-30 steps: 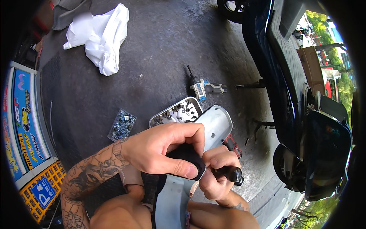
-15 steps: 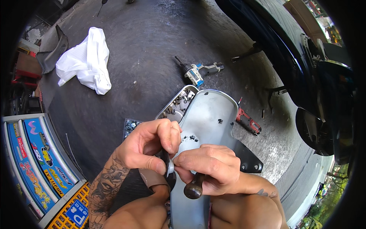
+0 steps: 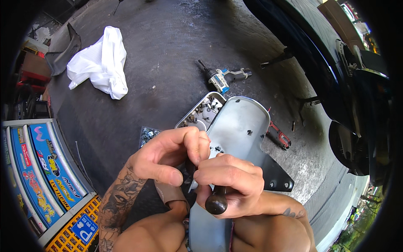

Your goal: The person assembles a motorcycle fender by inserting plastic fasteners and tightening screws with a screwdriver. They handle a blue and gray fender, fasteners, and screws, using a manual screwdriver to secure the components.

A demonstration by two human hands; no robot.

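Both hands meet above a long silver-grey panel [image 3: 235, 126], which lies across my lap with small dark-edged holes in its face. My left hand [image 3: 168, 155] is closed, its fingers curled about a small dark part with a pale edge [image 3: 192, 185]. Most of that part is hidden by the fingers. My right hand [image 3: 235, 180] wraps round a tool with a dark, round-ended handle [image 3: 216, 205]. The tool's working end is out of sight between the hands. Its fingertips come close to the dark part; whether they touch it I cannot tell.
Beyond the panel are a metal tray [image 3: 201, 115] of fasteners, a bag of small parts [image 3: 149, 135], a white-and-blue power driver [image 3: 220, 79] and a red power tool [image 3: 278, 136]. White cloth [image 3: 103, 63] lies far left. A stickered cabinet [image 3: 46, 168] and dark vehicle [image 3: 310, 54] flank me.
My left thumb has moved away from the dark part, which has turned and is now more hidden. The right hand and handle have shifted slightly. The whole view has shifted a little.
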